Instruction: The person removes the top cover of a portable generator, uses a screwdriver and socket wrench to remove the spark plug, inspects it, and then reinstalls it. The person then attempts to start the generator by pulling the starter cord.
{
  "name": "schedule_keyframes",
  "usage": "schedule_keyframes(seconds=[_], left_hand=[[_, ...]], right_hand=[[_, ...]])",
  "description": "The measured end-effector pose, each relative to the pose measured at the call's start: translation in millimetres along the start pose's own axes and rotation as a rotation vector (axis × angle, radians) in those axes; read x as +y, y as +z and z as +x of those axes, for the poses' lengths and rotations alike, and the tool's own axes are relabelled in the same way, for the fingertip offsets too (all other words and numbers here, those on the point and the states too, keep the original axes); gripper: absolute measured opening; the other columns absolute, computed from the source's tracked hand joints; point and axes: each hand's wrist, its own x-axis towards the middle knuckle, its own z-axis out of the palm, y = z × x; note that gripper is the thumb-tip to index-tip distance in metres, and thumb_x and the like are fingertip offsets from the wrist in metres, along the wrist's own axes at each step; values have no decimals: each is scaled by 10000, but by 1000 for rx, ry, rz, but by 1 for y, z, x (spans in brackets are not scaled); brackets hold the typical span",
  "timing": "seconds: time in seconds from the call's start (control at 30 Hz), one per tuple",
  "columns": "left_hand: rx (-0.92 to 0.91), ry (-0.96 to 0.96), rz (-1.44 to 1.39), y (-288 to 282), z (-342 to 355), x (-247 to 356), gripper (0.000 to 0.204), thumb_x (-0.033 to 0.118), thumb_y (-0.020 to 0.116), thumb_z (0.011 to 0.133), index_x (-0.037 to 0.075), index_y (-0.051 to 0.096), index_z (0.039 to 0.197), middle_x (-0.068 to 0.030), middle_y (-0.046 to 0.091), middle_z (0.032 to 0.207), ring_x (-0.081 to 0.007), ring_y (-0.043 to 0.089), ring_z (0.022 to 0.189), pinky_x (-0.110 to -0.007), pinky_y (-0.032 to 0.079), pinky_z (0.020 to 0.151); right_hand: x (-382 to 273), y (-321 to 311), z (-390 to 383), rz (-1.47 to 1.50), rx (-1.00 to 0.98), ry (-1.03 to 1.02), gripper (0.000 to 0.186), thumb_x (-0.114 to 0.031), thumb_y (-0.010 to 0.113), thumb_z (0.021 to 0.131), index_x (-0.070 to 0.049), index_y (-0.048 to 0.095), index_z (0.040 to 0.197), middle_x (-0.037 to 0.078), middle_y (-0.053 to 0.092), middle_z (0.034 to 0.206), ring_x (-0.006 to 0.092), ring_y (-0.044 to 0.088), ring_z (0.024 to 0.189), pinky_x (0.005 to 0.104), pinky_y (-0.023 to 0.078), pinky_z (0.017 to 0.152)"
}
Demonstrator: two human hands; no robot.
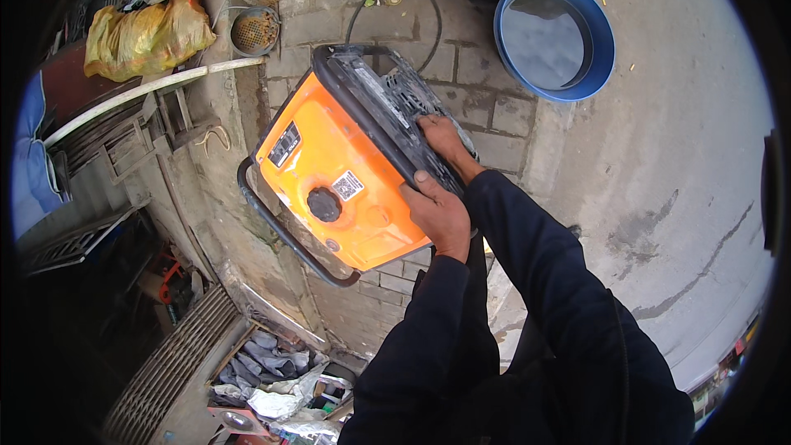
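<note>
A portable generator (pixel 375 218) with an orange top and black tube frame stands tilted across my view. A black round fuel cap (pixel 324 204) and a label with a square code sit on the orange top. My left hand (pixel 441 216) grips the edge where the orange top meets the black frame, its thumb toward the dark side. Beyond it, my right hand (pixel 449 144) is closed against the black side panel (pixel 387 99). Its fingertips are partly hidden, and what they pinch cannot be made out.
A blue tub (pixel 600 41) of water stands at the far right, near full sacks. A black hose (pixel 437 21) loops on the paving behind the generator. To the left are a yellow sack (pixel 148 37), a small basket (pixel 255 31) and a pale pole (pixel 156 91).
</note>
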Motion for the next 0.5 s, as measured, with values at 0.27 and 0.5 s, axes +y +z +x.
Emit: schedule_keyframes(seconds=[0.27,0.5], left_hand=[[57,-52,396,-5,-1,15,509,390,441,1077,-89,611,1098,-360,673,1032,-527,643,976,-565,487,871],[66,-130,302,-15,-3,-6,630,483,432,1039,-97,655,1145,-345,684,1141,-523,640,1103,-560,488,968]], right_hand=[[37,-115,-139,95,-234,-143,370,-300,545,971,21,653,821,138,640,752,242,602,730,381,467,702],[-114,-493,-811,-679,358,-55,283,-371,635,966,-134,719,836,16,644,750,178,580,579,321,421,487]])
